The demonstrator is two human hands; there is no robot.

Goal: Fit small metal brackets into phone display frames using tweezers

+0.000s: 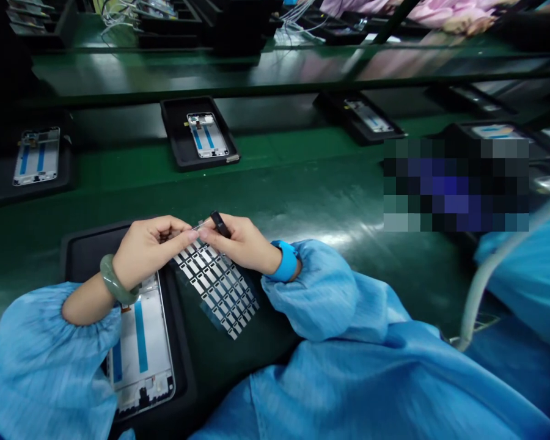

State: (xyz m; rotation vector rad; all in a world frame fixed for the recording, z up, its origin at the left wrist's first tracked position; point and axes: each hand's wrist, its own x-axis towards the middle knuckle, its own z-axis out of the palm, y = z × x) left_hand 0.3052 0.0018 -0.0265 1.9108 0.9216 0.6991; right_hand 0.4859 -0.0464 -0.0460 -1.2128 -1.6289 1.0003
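My left hand [149,247], with a green bangle at its wrist, is closed in a pinch at the top edge of a sheet of small silver and black stickers [220,284]. My right hand [238,241], with a blue wrist strap, meets it fingertip to fingertip. A slim tool with a black end [220,225] sticks up from my right fingers; a thin metal part seems to run toward the left thumb. What lies between the fingertips is too small to tell. Under my left forearm, a phone frame [153,348] with blue strips lies in a black tray [183,366].
Further black trays with phone frames stand along the green bench behind: one at left [36,156], one in the middle [208,134], one at right [369,116]. A raised shelf [165,70] crosses the back. At right are a co-worker's blue sleeve [527,275] and a pale cable [479,287].
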